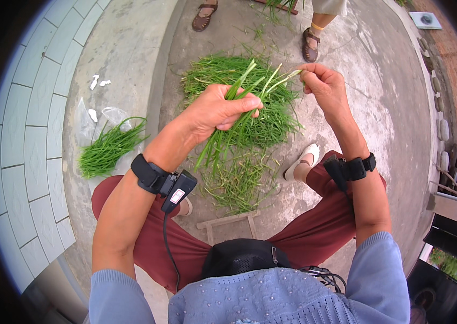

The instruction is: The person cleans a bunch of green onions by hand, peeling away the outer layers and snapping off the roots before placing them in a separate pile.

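Observation:
A few long green stalks, likely Chinese chives (pixel 241 87), are held between the thumb and fingers of my left hand (pixel 232 106), their pale ends pointing up and the leaves hanging down. My right hand (pixel 320 81), up and to the right, pinches the pale tip of one stalk that leans out of the bunch. On the concrete beneath both hands lies a large heap of green stalks (pixel 269 125). Nearer to me is a looser scatter of trimmings (pixel 238 184). A neat bundle of green leaves (pixel 111 148) lies at the left.
Clear plastic bags (pixel 86 121) and white scraps (pixel 94 82) lie by the left bundle. A wooden frame (pixel 228 222) is between my legs. Another person's feet in brown shoes (pixel 310 45) stand beyond the heap. A tiled surface (pixel 38 133) borders the left; stones (pixel 443 129) line the right.

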### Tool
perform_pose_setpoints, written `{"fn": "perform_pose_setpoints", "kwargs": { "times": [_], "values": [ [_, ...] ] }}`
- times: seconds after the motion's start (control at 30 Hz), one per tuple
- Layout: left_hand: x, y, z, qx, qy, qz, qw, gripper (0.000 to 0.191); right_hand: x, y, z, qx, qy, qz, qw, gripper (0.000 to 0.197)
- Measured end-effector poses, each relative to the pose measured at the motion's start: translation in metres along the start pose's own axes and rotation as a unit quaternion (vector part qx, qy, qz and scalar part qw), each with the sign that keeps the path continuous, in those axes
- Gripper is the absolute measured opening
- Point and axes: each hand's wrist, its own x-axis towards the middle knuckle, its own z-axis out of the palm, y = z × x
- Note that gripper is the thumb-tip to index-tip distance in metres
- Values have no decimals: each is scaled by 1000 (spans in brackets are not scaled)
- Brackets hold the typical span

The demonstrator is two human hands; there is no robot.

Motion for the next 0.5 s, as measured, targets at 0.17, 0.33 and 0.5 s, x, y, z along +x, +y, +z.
{"fn": "perform_pose_setpoints", "kwargs": {
  "times": [0.17,0.33,0.5],
  "values": [
    [-1,5,0,-9,11,18,1000,29,8,3,-35,31,117,-1,993,13],
    [-4,4,-4,5,35,31,999,27,-14,-6,-37,-208,-382,10,900,30],
    [-1,3,2,62,25,24,997,26,-9,-14,-14,-104,-81,-62,989,37]
  ]
}}
